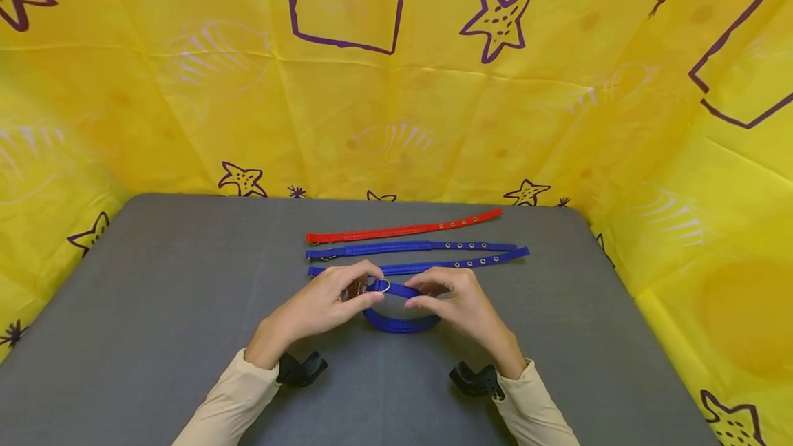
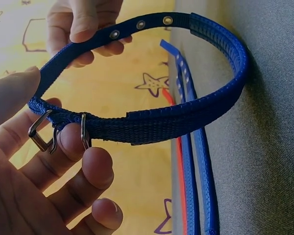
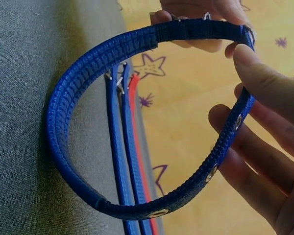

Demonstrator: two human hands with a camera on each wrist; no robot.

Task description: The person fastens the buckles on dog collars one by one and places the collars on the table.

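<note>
A blue collar [image 1: 401, 325] with a padded section, a metal buckle [image 2: 40, 134], a D-ring [image 2: 84, 130] and several eyelets is bent into a loop between both hands. My left hand [image 1: 328, 300] pinches the buckle end, thumb on the strap and fingers under the buckle and ring. With thumb and fingers, my right hand [image 1: 455, 298] pinches the eyelet end of the same collar. In the right wrist view, that strap [image 3: 230, 132] runs along the fingers, and its tip reaches the buckle end. The padded bottom of the loop hangs close over the table.
Beyond the hands, two more blue collars [image 1: 390, 247] and a red collar [image 1: 390, 232] lie stretched out side by side on the grey table [image 1: 155, 308]. A yellow patterned cloth [image 1: 421, 102] surrounds the table at the back and sides.
</note>
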